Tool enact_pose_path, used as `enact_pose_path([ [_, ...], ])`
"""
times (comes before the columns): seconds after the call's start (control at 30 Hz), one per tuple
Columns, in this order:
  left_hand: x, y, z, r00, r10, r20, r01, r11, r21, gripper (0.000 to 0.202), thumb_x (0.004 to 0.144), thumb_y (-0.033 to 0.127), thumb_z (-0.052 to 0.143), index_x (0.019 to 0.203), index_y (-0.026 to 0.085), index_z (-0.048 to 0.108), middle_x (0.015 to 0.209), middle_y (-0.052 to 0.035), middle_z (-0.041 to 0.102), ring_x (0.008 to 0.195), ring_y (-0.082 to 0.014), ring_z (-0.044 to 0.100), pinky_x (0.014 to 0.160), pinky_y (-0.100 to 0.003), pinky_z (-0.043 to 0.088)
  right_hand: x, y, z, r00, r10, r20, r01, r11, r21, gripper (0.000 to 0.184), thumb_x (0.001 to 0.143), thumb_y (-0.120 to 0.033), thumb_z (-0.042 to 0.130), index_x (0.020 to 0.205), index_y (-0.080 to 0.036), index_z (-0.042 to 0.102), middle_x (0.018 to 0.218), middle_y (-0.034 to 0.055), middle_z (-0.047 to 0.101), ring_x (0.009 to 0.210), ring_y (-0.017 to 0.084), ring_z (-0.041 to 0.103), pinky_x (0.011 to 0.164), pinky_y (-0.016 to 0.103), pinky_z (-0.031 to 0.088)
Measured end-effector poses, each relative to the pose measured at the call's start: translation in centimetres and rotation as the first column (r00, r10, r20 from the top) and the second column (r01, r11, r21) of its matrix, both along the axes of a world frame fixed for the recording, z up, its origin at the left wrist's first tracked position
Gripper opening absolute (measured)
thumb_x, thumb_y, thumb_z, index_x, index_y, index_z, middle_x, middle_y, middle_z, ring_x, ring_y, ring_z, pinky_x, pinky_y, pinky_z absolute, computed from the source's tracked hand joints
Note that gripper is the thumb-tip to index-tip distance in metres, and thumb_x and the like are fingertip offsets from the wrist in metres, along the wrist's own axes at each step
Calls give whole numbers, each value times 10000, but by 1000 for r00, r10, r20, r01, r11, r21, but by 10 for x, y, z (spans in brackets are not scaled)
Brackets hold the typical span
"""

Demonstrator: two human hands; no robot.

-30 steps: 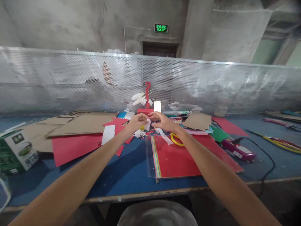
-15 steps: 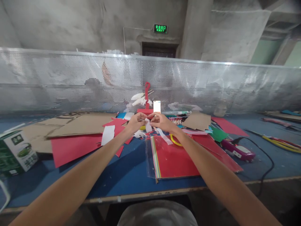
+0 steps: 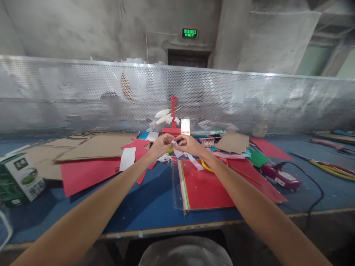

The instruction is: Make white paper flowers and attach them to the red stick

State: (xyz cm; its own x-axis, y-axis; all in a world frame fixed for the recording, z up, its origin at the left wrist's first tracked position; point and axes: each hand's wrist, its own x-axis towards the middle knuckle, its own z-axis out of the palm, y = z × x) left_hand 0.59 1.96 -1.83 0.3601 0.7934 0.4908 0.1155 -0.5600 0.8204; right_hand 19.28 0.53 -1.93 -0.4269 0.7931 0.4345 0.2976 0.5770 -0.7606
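Both my hands meet over the middle of the blue table. My left hand [image 3: 161, 144] is closed, its fingertips pinching the top of a strip of white paper [image 3: 177, 150]. Against the same strip, my right hand [image 3: 190, 144] is closed too, thumb and fingers pressed together. The fingertips partly hide the strip. Below my right hand another white strip [image 3: 195, 162] lies across a pack of red paper [image 3: 208, 188] in a clear sleeve. White paper scraps [image 3: 165, 157] lie below my left hand. A lit phone [image 3: 185, 126] stands upright just behind my hands.
Cardboard sheets [image 3: 94, 146] and red paper [image 3: 85, 175] cover the left side, beside a green-and-white carton [image 3: 22, 179]. At right lie a purple corded tool [image 3: 281, 178], green paper [image 3: 257, 158] and pliers with yellow handles [image 3: 330, 168]. A perforated metal screen [image 3: 222, 96] borders the back.
The white strip between my fingers has tilted and its lower end has swung to the right. My right hand has shifted slightly, while my left hand stays nearly in place.
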Motion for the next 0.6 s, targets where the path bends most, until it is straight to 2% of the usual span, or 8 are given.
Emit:
enact_pose_path([
  [0.1, 0, 4, -2, 999, 28, -15, -28, 999, 35, 228, 715, 304, 672, 871, 152, 605, 790, -30, 625, 728, -148, 582, 662, -275, 444, 0, -1, 1, 1000, -7, 0, 7, 1000, 23, 341, 734, -286, 689, 1015, -164, 540, 704, -13, 624, 617, 121, 581, 590, 229, 429],
  [0.3, -1, 5, -2, 990, 108, -95, -100, 991, 89, 184, 710, 200, 587, 887, 158, 611, 831, -36, 635, 729, -149, 584, 657, -271, 450, 2, 1, 2, 999, -40, -5, 40, 998, 43, 338, 704, -215, 702, 1009, -159, 566, 766, 21, 669, 678, 141, 622, 661, 261, 477],
  [0.4, -2, 4, -1, 974, 142, -178, -125, 987, 102, 233, 698, 167, 553, 915, 151, 634, 870, -50, 654, 734, -155, 592, 666, -274, 457, 4, 4, 1, 997, -73, -11, 74, 996, 53, 288, 723, -212, 686, 986, -159, 583, 788, 40, 690, 693, 148, 636, 665, 264, 482],
  [0.5, -4, 4, 0, 939, 178, -293, -131, 976, 173, 294, 714, 156, 508, 959, 154, 671, 889, -51, 675, 723, -156, 582, 682, -277, 448, 6, 7, 0, 995, -103, -12, 103, 993, 64, 245, 752, -222, 659, 979, -168, 585, 807, 48, 707, 689, 147, 642, 650, 258, 478],
  [0.6, -6, 4, -1, 914, 182, -362, -103, 968, 227, 276, 737, 168, 465, 895, 164, 691, 835, -37, 681, 697, -160, 568, 670, -278, 429, 6, 7, 0, 994, -111, 0, 111, 991, 69, 238, 761, -222, 651, 985, -171, 586, 814, 51, 714, 694, 151, 648, 641, 254, 476],
])
